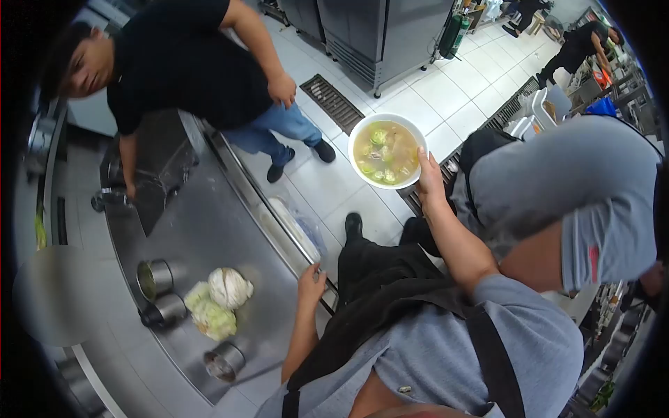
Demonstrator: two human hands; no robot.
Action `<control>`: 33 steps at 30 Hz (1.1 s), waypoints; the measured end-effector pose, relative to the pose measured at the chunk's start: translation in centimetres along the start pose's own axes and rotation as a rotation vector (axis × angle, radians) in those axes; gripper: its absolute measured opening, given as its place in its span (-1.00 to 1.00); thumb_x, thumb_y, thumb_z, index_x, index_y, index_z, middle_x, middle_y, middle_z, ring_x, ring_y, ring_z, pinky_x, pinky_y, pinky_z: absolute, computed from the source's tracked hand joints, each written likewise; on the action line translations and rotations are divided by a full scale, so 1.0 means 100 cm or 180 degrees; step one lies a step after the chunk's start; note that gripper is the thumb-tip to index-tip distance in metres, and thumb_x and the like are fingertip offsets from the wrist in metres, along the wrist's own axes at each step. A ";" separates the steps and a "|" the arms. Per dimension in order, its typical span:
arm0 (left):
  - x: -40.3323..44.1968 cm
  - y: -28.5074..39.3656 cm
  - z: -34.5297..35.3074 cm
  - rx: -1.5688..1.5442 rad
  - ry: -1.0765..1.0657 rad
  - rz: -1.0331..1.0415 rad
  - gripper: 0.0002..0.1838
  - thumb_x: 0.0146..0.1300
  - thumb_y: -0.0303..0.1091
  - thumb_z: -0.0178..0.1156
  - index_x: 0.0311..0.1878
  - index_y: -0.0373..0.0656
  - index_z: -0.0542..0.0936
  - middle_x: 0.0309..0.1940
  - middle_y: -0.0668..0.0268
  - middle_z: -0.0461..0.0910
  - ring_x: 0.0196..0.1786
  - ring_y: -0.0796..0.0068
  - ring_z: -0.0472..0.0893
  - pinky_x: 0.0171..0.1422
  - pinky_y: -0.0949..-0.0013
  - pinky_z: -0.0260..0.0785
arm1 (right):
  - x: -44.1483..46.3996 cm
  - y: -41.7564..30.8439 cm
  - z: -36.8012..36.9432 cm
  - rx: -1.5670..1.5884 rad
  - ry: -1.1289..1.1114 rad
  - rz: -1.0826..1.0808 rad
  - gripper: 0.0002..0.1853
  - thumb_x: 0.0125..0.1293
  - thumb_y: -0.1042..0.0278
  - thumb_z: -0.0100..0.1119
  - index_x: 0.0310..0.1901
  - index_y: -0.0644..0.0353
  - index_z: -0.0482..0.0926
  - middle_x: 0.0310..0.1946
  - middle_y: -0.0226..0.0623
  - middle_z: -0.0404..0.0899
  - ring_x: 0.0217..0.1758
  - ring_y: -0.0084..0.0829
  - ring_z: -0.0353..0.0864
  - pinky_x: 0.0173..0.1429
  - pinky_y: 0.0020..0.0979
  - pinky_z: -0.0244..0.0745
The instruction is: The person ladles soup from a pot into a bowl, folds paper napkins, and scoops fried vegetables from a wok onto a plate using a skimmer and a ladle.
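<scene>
My right hand point(431, 182) grips the rim of a white bowl point(357, 167), thumb on top and the other fingers hidden beneath. In the bowl is a cloudy broth soup point(387, 150) with green, cabbage-like pieces. It is held out over the tiled floor, nearly level. At the edge of the steel counter point(230, 292), my left hand point(311, 284) is closed around the metal rail point(284, 240). Pale heads and leaves of cabbage point(230, 288) lie on the counter to its left, beside several metal containers point(155, 279).
Across the counter's far end, a person in a black shirt point(174, 56) reaches into the sink point(167, 167). A person in grey point(557, 188) stands close on my right. A floor drain grate point(331, 101) and a steel cabinet point(380, 42) lie ahead. Another person point(585, 49) works far right.
</scene>
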State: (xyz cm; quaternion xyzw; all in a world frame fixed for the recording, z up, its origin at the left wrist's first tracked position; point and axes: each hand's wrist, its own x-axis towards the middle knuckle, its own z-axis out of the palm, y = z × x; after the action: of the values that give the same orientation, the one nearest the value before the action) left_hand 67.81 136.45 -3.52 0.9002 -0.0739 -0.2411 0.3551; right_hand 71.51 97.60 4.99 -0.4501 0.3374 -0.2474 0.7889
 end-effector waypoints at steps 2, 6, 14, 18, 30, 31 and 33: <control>0.040 0.014 -0.009 -0.0125 -0.0017 -0.0070 -0.59 0.14 -0.26 0.19 0.05 -0.23 0.54 -0.04 0.02 0.57 0.04 0.11 0.55 0.13 0.23 0.37 | 0.035 -0.009 0.016 0.0038 0.0232 -0.0004 -0.54 0.42 0.11 -0.03 0.14 0.36 0.40 -0.03 -0.17 0.53 -0.01 -0.45 0.50 0.07 -0.45 0.39; 0.141 0.051 -0.041 -0.0011 -0.0093 0.0044 -0.58 0.12 -0.27 0.23 0.06 -0.21 0.54 -0.04 0.06 0.58 0.03 0.20 0.58 0.07 0.28 0.41 | 0.103 -0.029 0.031 0.0173 0.0417 -0.0044 -0.46 0.39 0.05 -0.01 0.18 0.38 0.35 0.02 -0.10 0.51 0.06 -0.38 0.50 0.13 -0.42 0.38; 0.398 0.254 -0.075 0.0450 -0.0241 0.1517 -0.60 0.10 -0.35 0.22 0.04 -0.24 0.54 -0.07 0.05 0.58 -0.05 0.15 0.58 0.05 0.23 0.42 | 0.254 -0.075 -0.002 -0.0261 0.1135 -0.0505 -0.36 0.36 -0.04 0.01 0.21 0.43 0.31 0.06 0.00 0.47 0.12 -0.27 0.46 0.19 -0.34 0.35; 0.521 0.354 -0.034 0.0369 -0.0353 0.1843 -0.61 0.12 -0.35 0.16 0.02 -0.31 0.52 -0.16 -0.01 0.59 -0.10 0.07 0.58 -0.01 0.21 0.41 | 0.334 -0.132 -0.044 -0.0061 0.1207 -0.0523 -0.53 0.40 0.06 -0.01 0.12 0.31 0.43 -0.05 -0.22 0.54 -0.02 -0.50 0.48 0.06 -0.46 0.37; 0.675 0.333 0.147 0.2968 -0.2337 -0.0294 -0.57 -0.01 -0.16 0.18 -0.14 -0.30 0.59 -0.14 -0.09 0.58 0.02 -0.05 0.55 0.14 0.08 0.37 | 0.501 -0.262 -0.195 -0.0163 0.1916 -0.0656 -0.59 0.41 0.10 -0.01 0.05 0.30 0.48 -0.15 -0.26 0.57 -0.10 -0.53 0.51 0.00 -0.50 0.39; 0.689 0.354 0.166 0.3027 -0.2481 -0.0290 -0.57 -0.01 -0.16 0.18 -0.13 -0.30 0.59 -0.14 -0.09 0.58 0.02 -0.05 0.54 0.14 0.08 0.37 | 0.511 -0.274 -0.207 -0.0113 0.1991 -0.0661 -0.60 0.41 0.11 0.00 0.04 0.29 0.49 -0.16 -0.27 0.57 -0.11 -0.54 0.51 -0.01 -0.50 0.39; 0.716 0.395 0.195 0.3138 -0.2742 -0.0257 -0.57 -0.01 -0.17 0.18 -0.12 -0.30 0.59 -0.13 -0.09 0.58 0.03 -0.05 0.54 0.15 0.08 0.36 | 0.535 -0.292 -0.232 -0.0066 0.2122 -0.0681 -0.61 0.40 0.11 0.01 0.03 0.28 0.49 -0.17 -0.28 0.57 -0.12 -0.54 0.51 -0.01 -0.50 0.39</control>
State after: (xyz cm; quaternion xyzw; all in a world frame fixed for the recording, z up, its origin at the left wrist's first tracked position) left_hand 122.36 73.79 -16.47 0.7824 -0.2775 -0.5310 -0.1698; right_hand 86.22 34.06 5.52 -0.3854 0.5299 -0.4586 0.6003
